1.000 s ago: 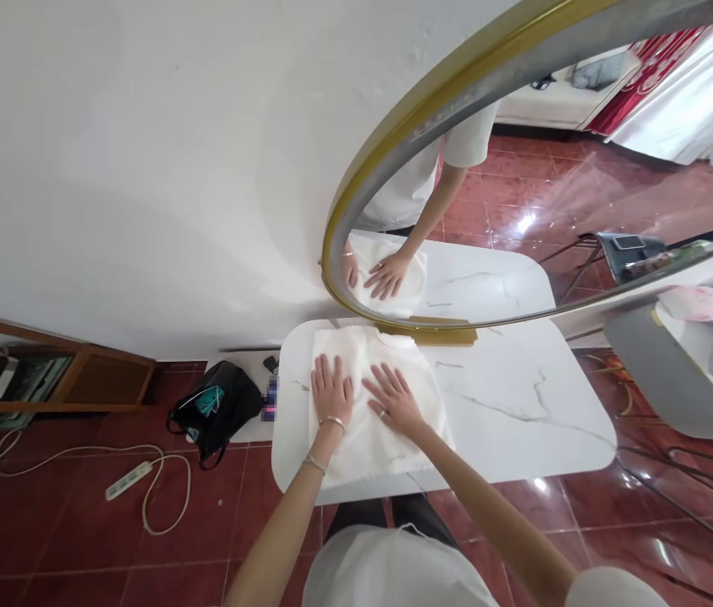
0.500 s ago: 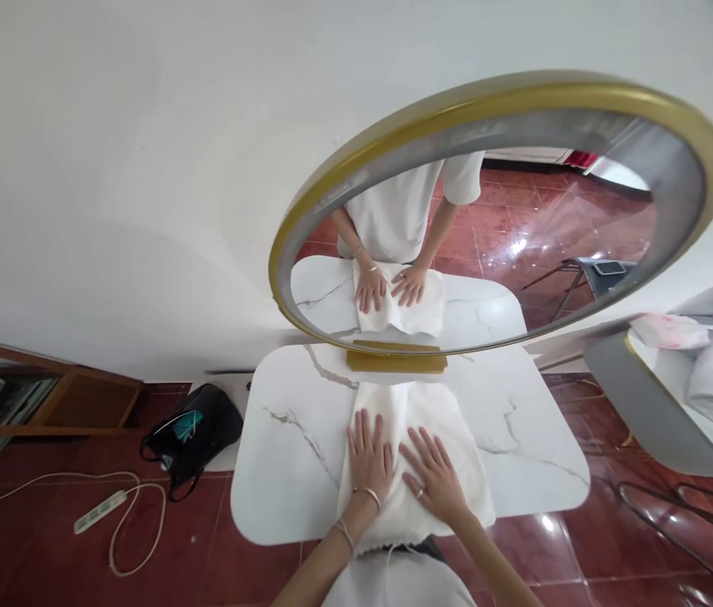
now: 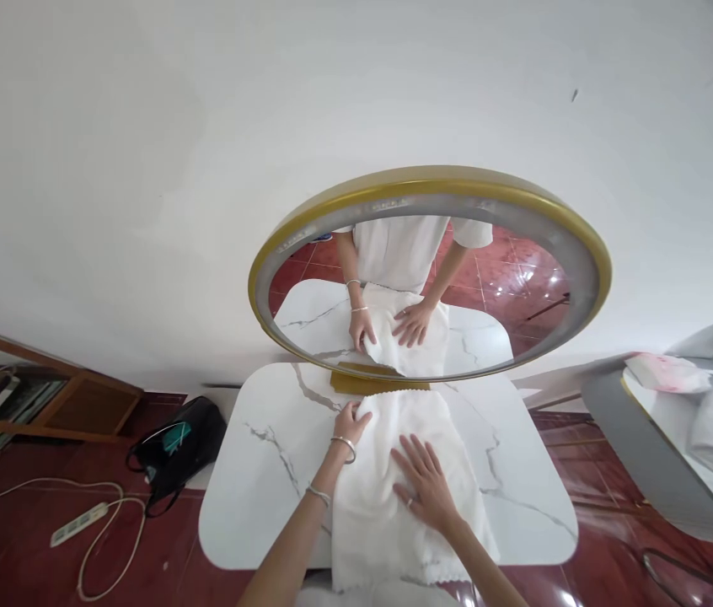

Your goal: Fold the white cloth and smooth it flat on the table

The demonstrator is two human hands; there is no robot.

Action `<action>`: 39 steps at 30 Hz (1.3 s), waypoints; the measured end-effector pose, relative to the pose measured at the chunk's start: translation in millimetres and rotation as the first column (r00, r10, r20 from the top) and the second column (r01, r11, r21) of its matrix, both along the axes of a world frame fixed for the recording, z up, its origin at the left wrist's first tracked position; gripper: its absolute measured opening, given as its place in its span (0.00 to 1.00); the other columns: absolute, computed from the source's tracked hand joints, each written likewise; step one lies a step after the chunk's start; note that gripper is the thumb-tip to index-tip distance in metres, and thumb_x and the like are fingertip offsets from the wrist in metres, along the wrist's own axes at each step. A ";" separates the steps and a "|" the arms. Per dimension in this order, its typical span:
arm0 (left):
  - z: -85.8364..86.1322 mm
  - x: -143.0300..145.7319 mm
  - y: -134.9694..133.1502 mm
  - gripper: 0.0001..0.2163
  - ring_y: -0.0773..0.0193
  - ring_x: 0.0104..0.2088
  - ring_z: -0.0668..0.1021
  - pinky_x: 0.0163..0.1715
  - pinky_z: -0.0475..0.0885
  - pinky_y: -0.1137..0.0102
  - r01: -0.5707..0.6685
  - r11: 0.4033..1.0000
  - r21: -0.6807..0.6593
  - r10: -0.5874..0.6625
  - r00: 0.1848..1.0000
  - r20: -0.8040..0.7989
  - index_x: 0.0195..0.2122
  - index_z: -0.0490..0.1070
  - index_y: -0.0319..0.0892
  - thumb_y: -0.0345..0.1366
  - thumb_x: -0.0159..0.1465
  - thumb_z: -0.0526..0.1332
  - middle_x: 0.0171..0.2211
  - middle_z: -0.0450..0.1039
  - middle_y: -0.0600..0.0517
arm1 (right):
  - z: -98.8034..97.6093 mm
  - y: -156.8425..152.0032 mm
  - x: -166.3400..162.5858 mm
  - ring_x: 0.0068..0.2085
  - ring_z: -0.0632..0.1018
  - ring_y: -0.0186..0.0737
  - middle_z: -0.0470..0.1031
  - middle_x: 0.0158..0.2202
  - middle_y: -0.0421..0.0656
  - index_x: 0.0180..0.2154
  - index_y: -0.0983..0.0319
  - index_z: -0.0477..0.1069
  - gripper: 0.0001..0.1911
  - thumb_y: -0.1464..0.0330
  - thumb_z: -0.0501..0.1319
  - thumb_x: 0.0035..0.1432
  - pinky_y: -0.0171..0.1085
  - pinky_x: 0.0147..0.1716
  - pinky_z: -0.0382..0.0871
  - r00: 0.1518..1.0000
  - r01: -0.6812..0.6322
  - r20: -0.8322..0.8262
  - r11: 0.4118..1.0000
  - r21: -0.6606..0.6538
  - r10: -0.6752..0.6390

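A white cloth [image 3: 375,506] with a scalloped edge lies spread on the marbled white table [image 3: 243,506], its near end hanging over the front edge. At its far left corner, my left hand [image 3: 351,423] is closed on the cloth's edge, thumb and fingers pinching it. My right hand [image 3: 426,487] rests flat on the cloth's right half, fingers spread. A gold-rimmed round mirror [image 3: 432,295] stands at the back on a gold base [image 3: 382,384] and reflects both hands and the cloth.
To the left, a black bag [image 3: 189,447], a power strip [image 3: 78,524] with its cord on the red tiled floor, and a wooden shelf [image 3: 91,405]. Another table [image 3: 622,447] at the right carries a tissue pack [image 3: 672,373]. A wall [image 3: 109,211] rises behind.
My left hand has gone from lying flat on the cloth to gripping its far left corner. The cloth's fold is opened out and smoother. My right hand stays flat.
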State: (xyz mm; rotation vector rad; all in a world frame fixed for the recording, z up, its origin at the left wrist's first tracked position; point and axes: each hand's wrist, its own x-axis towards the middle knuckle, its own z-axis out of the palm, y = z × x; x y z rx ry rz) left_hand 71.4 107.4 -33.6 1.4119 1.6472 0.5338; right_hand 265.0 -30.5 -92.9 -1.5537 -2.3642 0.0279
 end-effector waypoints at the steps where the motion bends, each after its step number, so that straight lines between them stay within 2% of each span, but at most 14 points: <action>1: 3.7 -8.4 -1.4 0.09 0.58 0.36 0.77 0.42 0.72 0.62 0.034 0.999 0.009 -0.034 0.999 -0.004 0.38 0.70 0.40 0.35 0.57 0.62 0.33 0.74 0.48 | 0.5 -0.6 -3.9 0.67 0.54 0.54 0.54 0.66 0.46 0.66 0.54 0.49 0.33 0.59 0.55 0.63 0.59 0.60 0.58 1.000 -0.008 -0.026 1.000 0.001 0.008; 3: 12.6 -22.1 -7.5 0.06 0.56 0.40 0.76 0.46 0.70 0.61 0.109 0.993 0.036 -0.109 0.994 -0.010 0.34 0.70 0.41 0.34 0.56 0.62 0.33 0.74 0.49 | 6.7 3.5 -10.3 0.65 0.60 0.51 0.60 0.64 0.46 0.66 0.53 0.47 0.32 0.62 0.53 0.64 0.56 0.58 0.63 0.993 0.001 -0.116 1.000 0.005 0.000; 5: 25.3 -32.6 -14.9 0.06 0.56 0.43 0.75 0.48 0.69 0.61 0.175 0.982 0.075 -0.176 0.984 -0.001 0.36 0.70 0.42 0.34 0.57 0.61 0.36 0.74 0.49 | 22.9 16.5 -15.4 0.62 0.64 0.47 0.63 0.61 0.47 0.67 0.53 0.45 0.31 0.66 0.51 0.65 0.51 0.55 0.67 0.975 0.039 -0.218 0.999 0.011 -0.035; 8: 52.2 -45.5 -23.4 0.08 0.60 0.41 0.76 0.46 0.69 0.66 0.340 0.928 0.151 -0.347 0.938 0.022 0.41 0.68 0.44 0.33 0.60 0.57 0.39 0.74 0.52 | 65.6 50.1 -21.8 0.62 0.63 0.45 0.61 0.62 0.49 0.66 0.55 0.44 0.31 0.67 0.51 0.65 0.49 0.56 0.67 0.957 0.053 -0.288 0.998 0.035 -0.041; 11: 82.5 -56.6 -26.6 0.09 0.61 0.41 0.75 0.45 0.69 0.67 0.532 0.810 0.247 -0.537 0.842 -0.053 0.42 0.67 0.45 0.31 0.61 0.54 0.40 0.73 0.52 | 113.9 85.9 -27.4 0.65 0.58 0.49 0.56 0.64 0.50 0.62 0.58 0.53 0.28 0.66 0.56 0.61 0.51 0.59 0.62 0.967 -0.078 -0.242 0.997 0.029 0.082; 13: 99.1 -62.4 -27.3 0.10 0.61 0.42 0.75 0.44 0.68 0.68 0.615 0.737 0.280 -0.608 0.785 -0.121 0.40 0.68 0.45 0.28 0.60 0.52 0.40 0.73 0.52 | 138.6 102.1 -30.9 0.63 0.62 0.49 0.62 0.61 0.49 0.56 0.58 0.60 0.24 0.67 0.59 0.57 0.50 0.58 0.63 0.955 -0.220 -0.218 0.973 -0.074 0.200; 17: 117.9 -69.9 -30.5 0.13 0.63 0.37 0.75 0.40 0.68 0.71 0.707 0.643 0.294 -0.680 0.704 -0.204 0.34 0.71 0.45 0.23 0.57 0.50 0.37 0.73 0.53 | 163.6 108.4 -39.0 0.43 0.77 0.41 0.75 0.43 0.41 0.47 0.56 0.66 0.17 0.72 0.58 0.55 0.39 0.42 0.71 0.913 -0.395 -0.248 0.855 -0.337 0.325; 20: 130.0 -75.2 -33.9 0.13 0.64 0.36 0.75 0.39 0.69 0.71 0.733 0.610 0.301 -0.693 0.677 -0.248 0.33 0.72 0.44 0.23 0.58 0.51 0.34 0.74 0.52 | 170.6 99.0 -45.0 0.39 0.77 0.40 0.76 0.38 0.39 0.41 0.56 0.69 0.11 0.73 0.58 0.56 0.39 0.40 0.69 0.901 -0.430 -0.232 0.828 -0.360 0.367; 25: 172.8 -96.6 -33.5 0.11 0.65 0.37 0.76 0.41 0.69 0.71 0.700 0.608 0.375 -0.656 0.709 -0.259 0.35 0.73 0.44 0.26 0.62 0.52 0.37 0.75 0.52 | 172.1 86.9 -28.3 0.40 0.75 0.44 0.76 0.34 0.41 0.38 0.56 0.72 0.06 0.69 0.60 0.57 0.43 0.43 0.68 0.941 -0.336 -0.154 0.885 -0.324 0.301; 28: 200.6 -116.0 -30.6 0.11 0.65 0.38 0.76 0.43 0.70 0.71 0.653 0.640 0.405 -0.606 0.753 -0.256 0.36 0.73 0.45 0.27 0.62 0.52 0.38 0.75 0.53 | 167.4 83.9 3.0 0.43 0.75 0.47 0.76 0.37 0.44 0.37 0.56 0.74 0.06 0.64 0.61 0.58 0.44 0.42 0.71 0.974 -0.215 -0.147 0.909 -0.357 0.173; 31: 215.2 -132.9 -28.6 0.12 0.65 0.37 0.77 0.43 0.70 0.71 0.629 0.658 0.414 -0.568 0.776 -0.275 0.34 0.74 0.46 0.27 0.61 0.51 0.37 0.76 0.53 | 170.5 79.8 35.7 0.43 0.76 0.47 0.76 0.39 0.45 0.39 0.55 0.75 0.11 0.59 0.60 0.57 0.43 0.41 0.73 0.982 -0.083 -0.186 0.908 -0.411 0.006; 33: 219.1 -141.1 -28.2 0.13 0.65 0.36 0.77 0.41 0.71 0.72 0.620 0.664 0.418 -0.557 0.783 -0.276 0.33 0.74 0.47 0.27 0.60 0.51 0.37 0.77 0.54 | 183.3 76.2 51.4 0.41 0.77 0.46 0.77 0.39 0.44 0.39 0.55 0.76 0.13 0.56 0.59 0.57 0.42 0.40 0.74 0.971 -0.040 -0.229 0.893 -0.448 -0.072; 36: 225.6 -151.3 -28.4 0.12 0.65 0.34 0.78 0.39 0.72 0.72 0.596 0.672 0.441 -0.530 0.802 -0.277 0.32 0.75 0.48 0.30 0.61 0.52 0.35 0.77 0.54 | 217.9 70.4 64.2 0.38 0.77 0.44 0.77 0.37 0.43 0.36 0.53 0.77 0.16 0.52 0.57 0.57 0.40 0.37 0.74 0.950 -0.073 -0.299 0.864 -0.498 -0.092; 39: 236.2 -161.1 -29.2 0.10 0.65 0.33 0.78 0.36 0.72 0.73 0.546 0.688 0.478 -0.467 0.837 -0.284 0.30 0.74 0.48 0.34 0.61 0.53 0.33 0.78 0.54 | 254.4 65.4 68.4 0.33 0.76 0.42 0.77 0.32 0.42 0.28 0.55 0.77 0.18 0.48 0.60 0.52 0.37 0.33 0.72 0.930 -0.051 -0.344 0.880 -0.471 -0.130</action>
